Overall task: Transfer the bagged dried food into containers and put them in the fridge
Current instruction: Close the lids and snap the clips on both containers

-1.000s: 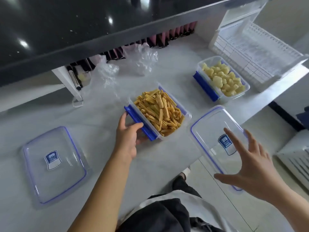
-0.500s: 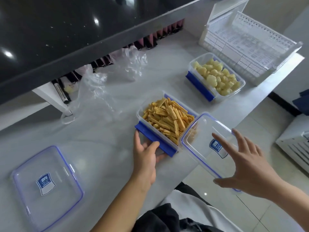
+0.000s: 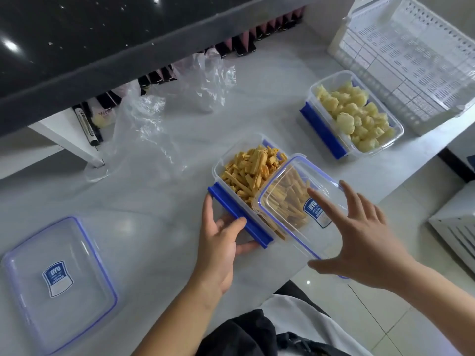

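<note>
Since a moment ago, the lid (image 3: 300,209) is sliding from beside the container of yellow sticks (image 3: 250,173) to lie partly over it. The right hand (image 3: 357,240) is guiding it with fingers spread nearly straight on top, while the left hand (image 3: 221,242) is curling around the blue clip, likely bracing the container on the surface (image 3: 154,196). There are two filled containers, the second (image 3: 352,114) holding pale chunks, and two lids, the spare (image 3: 57,281) lying well apart.

Lid (image 3: 295,201): near corner hidden behind right hand (image 3: 359,240).
Basket (image 3: 411,60): cut off — top-right edges.
Label print (image 3: 316,211): blurred — unreadable.
</note>
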Tool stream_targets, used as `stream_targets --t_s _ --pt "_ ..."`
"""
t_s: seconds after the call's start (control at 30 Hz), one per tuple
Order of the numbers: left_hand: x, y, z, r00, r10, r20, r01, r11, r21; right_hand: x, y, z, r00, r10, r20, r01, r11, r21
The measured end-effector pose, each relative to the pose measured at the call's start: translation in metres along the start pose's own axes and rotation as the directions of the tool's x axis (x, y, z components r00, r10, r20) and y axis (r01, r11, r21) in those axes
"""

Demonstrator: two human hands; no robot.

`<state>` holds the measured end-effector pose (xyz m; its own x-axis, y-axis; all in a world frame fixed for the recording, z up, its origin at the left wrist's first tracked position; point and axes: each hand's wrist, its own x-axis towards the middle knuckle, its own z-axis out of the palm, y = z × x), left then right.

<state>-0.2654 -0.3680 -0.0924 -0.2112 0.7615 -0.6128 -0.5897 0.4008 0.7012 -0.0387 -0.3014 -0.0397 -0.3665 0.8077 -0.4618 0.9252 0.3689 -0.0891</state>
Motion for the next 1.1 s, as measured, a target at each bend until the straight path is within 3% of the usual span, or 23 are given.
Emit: stream_targets --t_s 0.53,0.73,1.1 --pt "0.010 0.001 0.005 1.000 0.009 0.014 -0.009 0.998 0.069 -0.008 0.005 -0.009 0.999 0.027 -0.019 -0.025 0.997 0.072" --pt "0.009 0.000 0.007 0.999 0.006 0.032 -0.009 0.997 0.076 0.008 -0.003 -0.022 0.996 0.020 -0.091 -0.016 0.999 0.051" --pt "0.008 0.001 0.008 0.999 0.015 0.029 -0.017 0.996 0.090 0.037 -0.028 -0.018 0.999 0.024 -0.039 -0.022 0.999 0.048"
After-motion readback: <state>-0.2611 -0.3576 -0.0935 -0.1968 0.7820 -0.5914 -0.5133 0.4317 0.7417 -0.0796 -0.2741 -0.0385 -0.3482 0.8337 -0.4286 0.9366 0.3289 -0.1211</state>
